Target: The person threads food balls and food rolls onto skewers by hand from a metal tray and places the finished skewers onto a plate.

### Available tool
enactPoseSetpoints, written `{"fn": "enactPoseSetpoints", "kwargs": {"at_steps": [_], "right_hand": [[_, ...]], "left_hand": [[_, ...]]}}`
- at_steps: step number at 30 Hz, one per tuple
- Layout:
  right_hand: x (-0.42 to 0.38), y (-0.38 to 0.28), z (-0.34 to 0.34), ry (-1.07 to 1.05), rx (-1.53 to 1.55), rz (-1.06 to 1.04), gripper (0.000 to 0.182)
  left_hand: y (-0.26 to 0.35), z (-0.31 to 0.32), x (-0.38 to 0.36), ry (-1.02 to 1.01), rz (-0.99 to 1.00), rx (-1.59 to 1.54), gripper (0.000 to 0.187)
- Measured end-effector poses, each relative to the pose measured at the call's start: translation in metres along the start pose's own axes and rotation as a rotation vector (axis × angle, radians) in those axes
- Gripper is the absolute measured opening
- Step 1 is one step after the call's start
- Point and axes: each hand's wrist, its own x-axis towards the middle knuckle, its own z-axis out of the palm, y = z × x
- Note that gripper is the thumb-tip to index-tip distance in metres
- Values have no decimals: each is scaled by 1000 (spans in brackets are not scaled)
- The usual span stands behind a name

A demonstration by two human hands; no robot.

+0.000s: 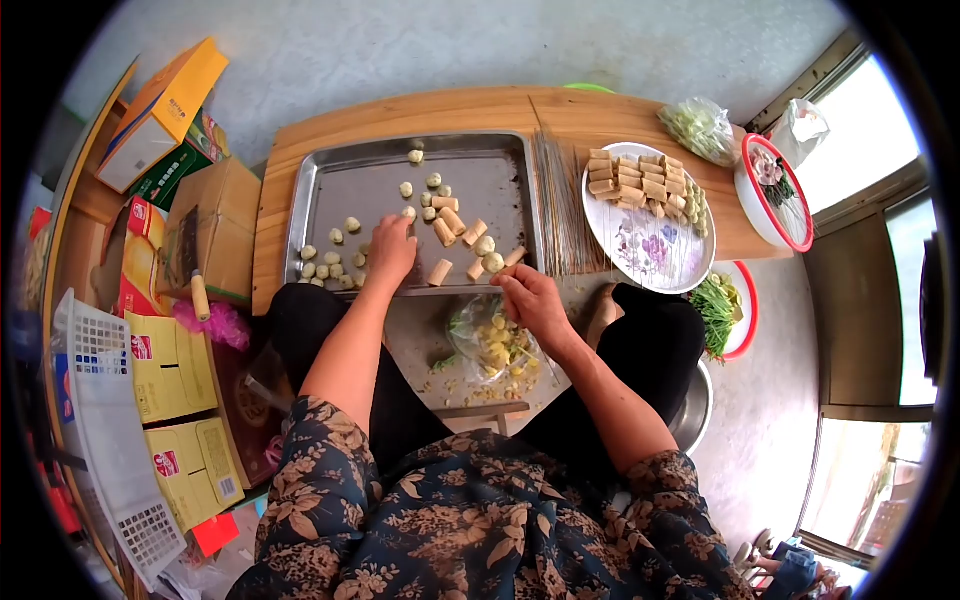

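Note:
My left hand (393,250) reaches over the metal tray (345,185), its fingertips pinched on a small pale green ball (408,213). My right hand (537,305) is closed at the tray's near right edge on a thin skewer, mostly hidden by the fingers. Two pale balls (493,262) are lined up just beyond those fingers. Several loose balls (335,236) lie at the tray's left and middle. Short tan rolls (445,232) are scattered between my hands.
Right of the tray lie a bundle of thin skewers (570,210) and a floral plate (640,262) of stacked rolls and filled skewers. Bagged greens (698,130) and a red-rimmed bowl (745,190) stand farther right. Boxes (215,225) crowd the left; a plastic bag of scraps (495,345) sits below.

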Motion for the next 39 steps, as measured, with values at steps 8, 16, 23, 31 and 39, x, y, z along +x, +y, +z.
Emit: {"fn": "enactPoseSetpoints", "kwargs": {"at_steps": [8, 16, 23, 31, 39], "right_hand": [[-3, -4, 3, -12, -38, 36, 17], [-6, -4, 8, -55, -95, 51, 18], [-5, -2, 7, -62, -94, 60, 18], [-5, -2, 7, -60, -123, 41, 18], [-4, -3, 8, -54, -77, 42, 18]], "left_hand": [[25, 4, -3, -193, -202, -475, 17], [44, -21, -8, -415, -525, -1663, 21], [45, -20, -10, -436, -534, -1740, 23], [44, -18, -10, -464, -495, -1743, 22], [46, -16, -10, -560, -419, -1741, 23]]}}
